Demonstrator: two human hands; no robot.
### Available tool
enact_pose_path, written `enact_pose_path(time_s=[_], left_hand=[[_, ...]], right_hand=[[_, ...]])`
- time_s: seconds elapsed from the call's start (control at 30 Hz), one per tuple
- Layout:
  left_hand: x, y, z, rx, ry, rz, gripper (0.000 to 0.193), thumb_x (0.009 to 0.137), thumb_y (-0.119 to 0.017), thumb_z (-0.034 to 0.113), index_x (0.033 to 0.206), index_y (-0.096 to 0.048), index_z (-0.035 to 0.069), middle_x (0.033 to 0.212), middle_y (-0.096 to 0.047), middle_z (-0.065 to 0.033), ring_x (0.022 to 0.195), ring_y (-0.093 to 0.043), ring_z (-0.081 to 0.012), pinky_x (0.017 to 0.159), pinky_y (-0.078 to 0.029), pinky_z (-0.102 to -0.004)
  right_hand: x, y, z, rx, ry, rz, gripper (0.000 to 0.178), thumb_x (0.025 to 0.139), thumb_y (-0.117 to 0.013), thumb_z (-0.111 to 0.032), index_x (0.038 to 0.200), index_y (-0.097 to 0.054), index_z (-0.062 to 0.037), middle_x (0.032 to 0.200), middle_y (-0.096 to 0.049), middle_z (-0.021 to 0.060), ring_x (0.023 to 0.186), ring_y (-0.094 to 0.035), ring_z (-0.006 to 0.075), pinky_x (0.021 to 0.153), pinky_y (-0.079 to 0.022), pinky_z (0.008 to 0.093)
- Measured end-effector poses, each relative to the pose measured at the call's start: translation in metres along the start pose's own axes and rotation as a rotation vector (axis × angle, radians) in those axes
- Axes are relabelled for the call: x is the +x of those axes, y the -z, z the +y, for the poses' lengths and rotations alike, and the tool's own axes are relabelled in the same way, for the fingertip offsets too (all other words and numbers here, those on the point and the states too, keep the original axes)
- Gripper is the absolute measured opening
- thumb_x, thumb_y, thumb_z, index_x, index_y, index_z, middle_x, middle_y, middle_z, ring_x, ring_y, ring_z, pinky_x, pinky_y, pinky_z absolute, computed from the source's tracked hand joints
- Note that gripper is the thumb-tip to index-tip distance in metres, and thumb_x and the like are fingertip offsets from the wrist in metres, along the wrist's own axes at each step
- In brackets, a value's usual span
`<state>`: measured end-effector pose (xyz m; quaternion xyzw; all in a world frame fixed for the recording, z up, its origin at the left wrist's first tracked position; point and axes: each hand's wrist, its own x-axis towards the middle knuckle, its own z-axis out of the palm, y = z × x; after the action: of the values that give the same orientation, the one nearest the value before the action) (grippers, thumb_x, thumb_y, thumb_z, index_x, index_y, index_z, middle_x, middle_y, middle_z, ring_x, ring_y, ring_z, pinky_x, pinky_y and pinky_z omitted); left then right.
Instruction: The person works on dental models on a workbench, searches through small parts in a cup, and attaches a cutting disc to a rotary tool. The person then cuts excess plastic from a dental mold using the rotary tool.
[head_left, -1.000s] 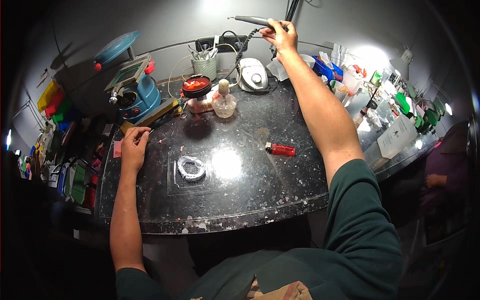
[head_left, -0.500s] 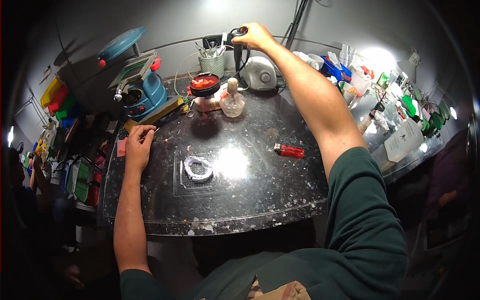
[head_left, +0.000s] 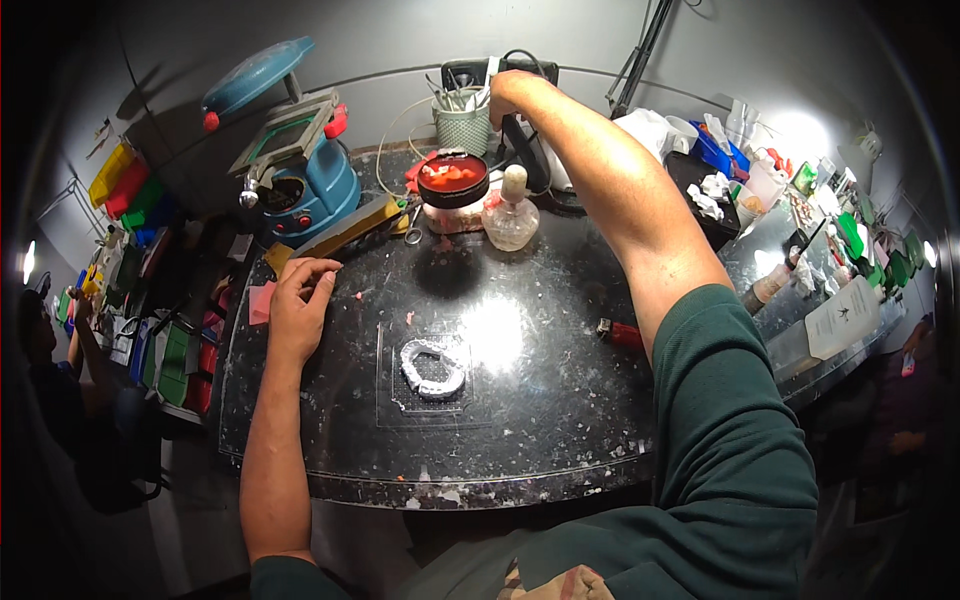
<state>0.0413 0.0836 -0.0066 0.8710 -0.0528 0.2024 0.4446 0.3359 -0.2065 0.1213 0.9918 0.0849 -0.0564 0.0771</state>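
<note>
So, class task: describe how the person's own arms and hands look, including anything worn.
Both forearms are bare. The right arm wears a dark green sleeve ending above the elbow. The left hand and right hand show no gloves; rings or watches cannot be made out.

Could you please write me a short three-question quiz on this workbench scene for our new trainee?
1. True or false: the left hand rests flat on the dark benchtop.
2. What lies on the square mat in the middle of the bench?
3. The right hand reaches to: A) the mesh tool cup at the back, B) the red lighter, C) the blue machine.

Key: 1 true; 2 a white dental cast; 3 A.
</note>
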Motion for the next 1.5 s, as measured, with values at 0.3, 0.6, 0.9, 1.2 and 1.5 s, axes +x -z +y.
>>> enact_pose_path(time_s=[0.3, 0.6, 0.9, 1.2, 1.5], left_hand=[[0.004, -0.002, 0.006, 0.001, 0.012, -0.02, 0.015, 0.095, -0.061, 0.011, 0.106, -0.069, 0.004, 0.108, -0.059, -0.0044, 0.099, -0.06, -0.0147, 0.087, -0.047, -0.0288], [0.001, -0.003, 0.004, 0.008, -0.038, -0.022, 0.015, 0.095, -0.061, 0.01, 0.106, -0.069, 0.004, 0.106, -0.058, -0.0032, 0.095, -0.059, -0.0124, 0.085, -0.046, -0.026], [-0.005, -0.001, -0.007, -0.017, -0.037, 0.03, 0.016, 0.095, -0.061, 0.009, 0.107, -0.069, 0.003, 0.106, -0.058, -0.0028, 0.093, -0.058, -0.0102, 0.083, -0.045, -0.024], [-0.001, 0.002, -0.006, 0.015, -0.075, 0.043, 0.016, 0.095, -0.061, 0.011, 0.105, -0.07, 0.002, 0.105, -0.06, -0.0052, 0.096, -0.059, -0.0135, 0.086, -0.046, -0.0266], [-0.007, 0.001, -0.007, 0.073, -0.07, 0.089, 0.014, 0.092, -0.064, 0.013, 0.101, -0.072, 0.006, 0.103, -0.062, -0.0072, 0.098, -0.061, -0.0165, 0.086, -0.047, -0.0278]], right_hand=[[-0.008, -0.027, 0.033, 0.322, 0.083, 0.36, 0.04, 0.077, -0.076, -0.029, 0.108, -0.073, -0.0041, 0.103, -0.074, 0.0132, 0.093, -0.072, 0.0275, 0.083, -0.058, 0.0404], [-0.139, -0.127, 0.089, 0.219, 0.3, 0.25, 0.036, 0.078, -0.076, -0.04, 0.091, -0.073, -0.0073, 0.089, -0.073, 0.0151, 0.087, -0.07, 0.0306, 0.078, -0.054, 0.041], [-0.198, -0.109, 0.164, 0.212, 0.373, 0.119, 0.042, 0.077, -0.067, -0.041, 0.094, -0.07, -0.0026, 0.095, -0.071, 0.0189, 0.091, -0.067, 0.0349, 0.081, -0.053, 0.0427], [-0.228, -0.093, 0.145, 0.08, 0.194, -0.101, 0.049, 0.083, -0.069, -0.044, 0.105, -0.069, -0.0007, 0.104, -0.07, 0.0215, 0.099, -0.067, 0.0351, 0.086, -0.052, 0.0431], [-0.166, -0.141, 0.113, 0.209, 0.33, 0.167, 0.043, 0.083, -0.072, -0.034, 0.112, -0.067, -0.0027, 0.109, -0.068, 0.022, 0.106, -0.065, 0.0364, 0.092, -0.051, 0.0441]])
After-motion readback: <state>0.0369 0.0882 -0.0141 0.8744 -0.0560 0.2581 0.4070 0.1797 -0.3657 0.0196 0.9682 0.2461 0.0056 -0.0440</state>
